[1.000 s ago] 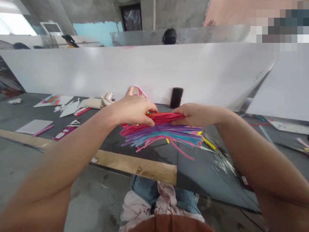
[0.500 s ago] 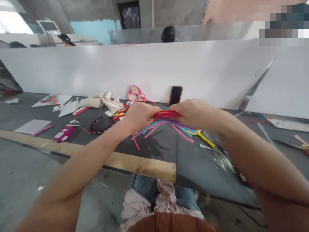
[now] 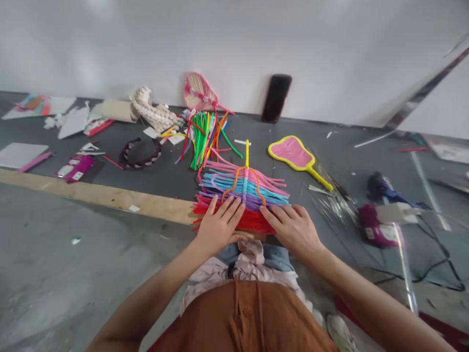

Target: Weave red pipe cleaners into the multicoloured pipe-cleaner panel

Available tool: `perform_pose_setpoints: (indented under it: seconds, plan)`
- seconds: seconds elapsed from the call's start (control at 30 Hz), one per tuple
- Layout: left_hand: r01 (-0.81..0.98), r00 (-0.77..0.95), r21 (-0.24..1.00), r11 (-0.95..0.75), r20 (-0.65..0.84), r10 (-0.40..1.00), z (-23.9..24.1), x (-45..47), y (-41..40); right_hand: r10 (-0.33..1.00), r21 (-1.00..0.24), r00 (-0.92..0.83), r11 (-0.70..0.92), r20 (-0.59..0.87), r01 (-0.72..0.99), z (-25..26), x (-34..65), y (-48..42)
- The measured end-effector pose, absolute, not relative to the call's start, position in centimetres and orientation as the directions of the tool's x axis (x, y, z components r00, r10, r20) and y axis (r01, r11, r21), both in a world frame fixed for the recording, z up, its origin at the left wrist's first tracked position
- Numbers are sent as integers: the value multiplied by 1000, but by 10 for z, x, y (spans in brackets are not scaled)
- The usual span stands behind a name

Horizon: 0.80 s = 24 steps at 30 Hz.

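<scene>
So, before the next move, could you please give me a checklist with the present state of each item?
1. Left hand on the striped fringe of fuzzy pink, blue, purple and red strands: ok, fingers spread over it.
2. Right hand on the fringe: ok, fingertips at its right side.
3. Strand ends even: not ok, they stick out unevenly on both sides.
4. Straight fuzzy yellow stem uncovered: ok, it projects from the fringe's far side.
5. Wavy orange fuzzy strand fastened down: cannot tell from this view.
6. Yellow-rimmed pink paddle apart from the fringe: ok, it lies to the right.
</scene>
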<state>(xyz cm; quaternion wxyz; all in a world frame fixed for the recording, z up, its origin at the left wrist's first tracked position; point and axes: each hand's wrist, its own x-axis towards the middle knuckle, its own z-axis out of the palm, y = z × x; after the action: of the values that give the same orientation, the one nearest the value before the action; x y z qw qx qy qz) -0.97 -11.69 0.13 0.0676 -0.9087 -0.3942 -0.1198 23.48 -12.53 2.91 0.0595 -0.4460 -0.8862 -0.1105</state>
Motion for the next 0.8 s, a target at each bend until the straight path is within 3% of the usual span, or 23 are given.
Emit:
perform_pose_setpoints:
  seconds: [0.13, 0.23, 0.33, 0.43, 0.6, 0.8]
  plan:
    - [750, 648, -3, -661, 201, 734, -11, -13, -121, 849, 74, -508, 503, 144, 861, 40, 248, -142]
    - [750, 647, -6, -661, 216, 731, -13, -13, -121, 867, 78, -436, 430, 241, 899, 55, 235, -155]
    - [752, 644, 1, -659, 212, 735, -13, -11, -121, 815, 51, -493, 503, 304, 863, 50, 208, -163]
    - [754, 643, 14, -657, 193, 741, -14, -11, -122, 765, 16, -586, 604, 266, 797, 24, 189, -163]
    - [757, 640, 15, -654, 184, 746, -14, -19, -125, 812, -20, -547, 563, 204, 827, -13, 194, -154]
    - [782, 610, 16, -623, 191, 769, -14, -34, -129, 813, -60, -546, 567, 200, 822, -17, 198, -152]
